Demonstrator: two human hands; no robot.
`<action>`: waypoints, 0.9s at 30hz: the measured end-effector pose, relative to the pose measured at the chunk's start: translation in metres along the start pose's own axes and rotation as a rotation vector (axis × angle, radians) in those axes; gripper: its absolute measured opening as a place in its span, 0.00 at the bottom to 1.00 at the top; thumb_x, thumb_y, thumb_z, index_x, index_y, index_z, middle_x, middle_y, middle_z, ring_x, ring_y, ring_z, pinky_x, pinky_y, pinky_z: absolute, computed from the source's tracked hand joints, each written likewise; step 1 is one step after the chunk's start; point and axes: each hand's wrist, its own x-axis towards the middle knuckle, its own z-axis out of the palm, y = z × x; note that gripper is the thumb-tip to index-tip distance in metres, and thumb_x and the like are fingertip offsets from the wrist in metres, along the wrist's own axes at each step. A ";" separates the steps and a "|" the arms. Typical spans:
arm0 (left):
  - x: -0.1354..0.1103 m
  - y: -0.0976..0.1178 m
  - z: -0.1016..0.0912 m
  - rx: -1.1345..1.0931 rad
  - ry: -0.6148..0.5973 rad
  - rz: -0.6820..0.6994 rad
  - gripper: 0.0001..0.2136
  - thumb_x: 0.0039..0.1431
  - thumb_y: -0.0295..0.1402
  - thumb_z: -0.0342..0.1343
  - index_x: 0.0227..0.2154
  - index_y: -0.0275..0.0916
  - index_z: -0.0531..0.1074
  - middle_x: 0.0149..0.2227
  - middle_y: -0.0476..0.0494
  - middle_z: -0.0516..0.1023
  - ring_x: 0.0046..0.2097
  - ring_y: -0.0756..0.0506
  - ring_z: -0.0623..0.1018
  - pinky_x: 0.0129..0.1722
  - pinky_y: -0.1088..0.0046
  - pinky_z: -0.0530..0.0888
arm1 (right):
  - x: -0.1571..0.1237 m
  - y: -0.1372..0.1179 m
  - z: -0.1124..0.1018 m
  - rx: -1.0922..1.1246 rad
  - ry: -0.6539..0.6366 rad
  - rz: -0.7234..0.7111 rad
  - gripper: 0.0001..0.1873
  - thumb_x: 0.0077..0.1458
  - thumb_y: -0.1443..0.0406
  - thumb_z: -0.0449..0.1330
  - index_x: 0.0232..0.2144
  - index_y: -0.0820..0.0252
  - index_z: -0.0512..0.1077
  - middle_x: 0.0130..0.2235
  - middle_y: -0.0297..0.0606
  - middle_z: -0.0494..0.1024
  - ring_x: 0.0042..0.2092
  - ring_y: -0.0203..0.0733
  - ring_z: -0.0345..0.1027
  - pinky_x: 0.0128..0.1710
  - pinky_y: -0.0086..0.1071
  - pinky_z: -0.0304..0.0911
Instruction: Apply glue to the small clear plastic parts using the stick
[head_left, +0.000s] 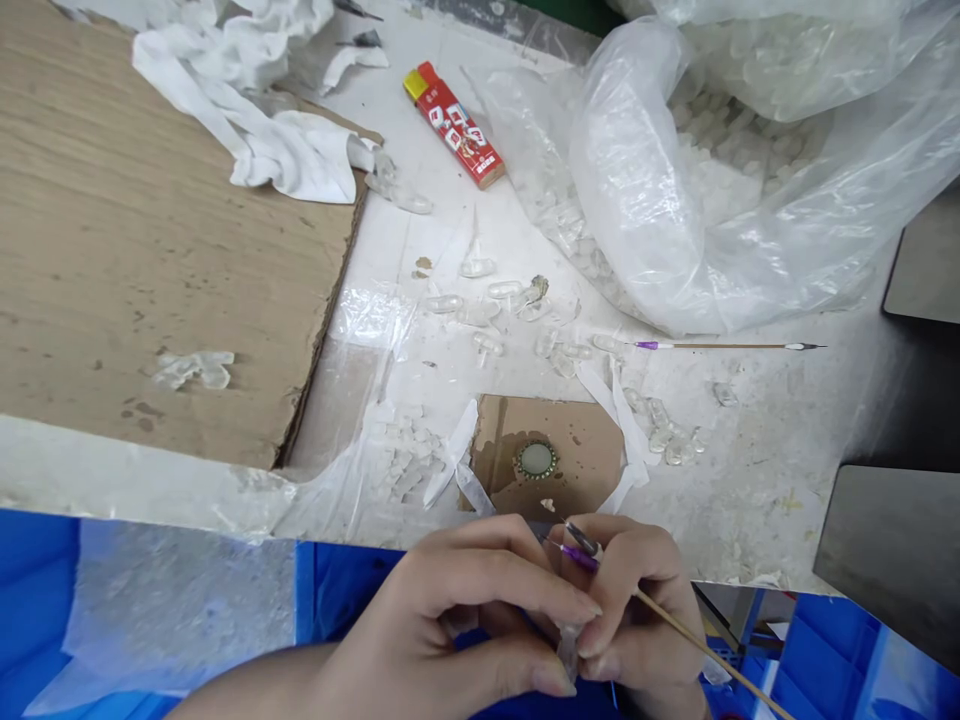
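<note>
At the table's front edge, my left hand (pixel 480 610) pinches a small clear plastic piece (pixel 568 650) between thumb and fingers. My right hand (pixel 637 600) is closed close against it, its fingertips at the same piece. Through the right hand runs a thin wooden stick (pixel 712 655) with a purple fine-pointed tip (pixel 579 557). Beside that tip a dark, metal-looking end (pixel 582 537) pokes out between the fingers; what it belongs to is hidden. Just beyond my hands, a bottle-cap-like disc (pixel 537 460) rests on a small cardboard pad (pixel 585 430) taped down with white strips.
Several clear plastic pieces (pixel 505 290) lie scattered mid-table. A similar purple-tipped stick (pixel 727 346) lies right of them. Behind are a red box (pixel 456 125) and a plastic bag (pixel 637 170) of pieces. White cloth (pixel 300 155) lies on large cardboard (pixel 150 250) at left.
</note>
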 end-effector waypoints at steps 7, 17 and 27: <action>-0.004 0.002 0.002 0.098 0.041 0.063 0.26 0.51 0.14 0.70 0.43 0.56 0.88 0.33 0.51 0.84 0.33 0.52 0.85 0.36 0.88 0.82 | 0.010 -0.013 0.008 0.097 0.068 -0.078 0.15 0.59 0.58 0.70 0.24 0.55 0.73 0.24 0.27 0.65 0.23 0.31 0.55 0.22 0.26 0.50; -0.005 -0.001 -0.002 0.159 0.020 0.095 0.23 0.53 0.16 0.71 0.45 0.53 0.87 0.36 0.47 0.86 0.34 0.49 0.86 0.38 0.83 0.83 | 0.013 -0.021 0.014 0.042 0.087 -0.074 0.20 0.61 0.57 0.68 0.22 0.54 0.67 0.22 0.26 0.61 0.21 0.32 0.50 0.20 0.27 0.48; -0.006 -0.002 -0.002 0.241 0.007 0.179 0.20 0.56 0.21 0.72 0.47 0.51 0.87 0.36 0.46 0.86 0.35 0.48 0.86 0.39 0.81 0.83 | 0.013 -0.023 0.013 0.034 0.076 -0.066 0.22 0.60 0.56 0.68 0.21 0.54 0.65 0.21 0.26 0.63 0.20 0.31 0.51 0.19 0.27 0.48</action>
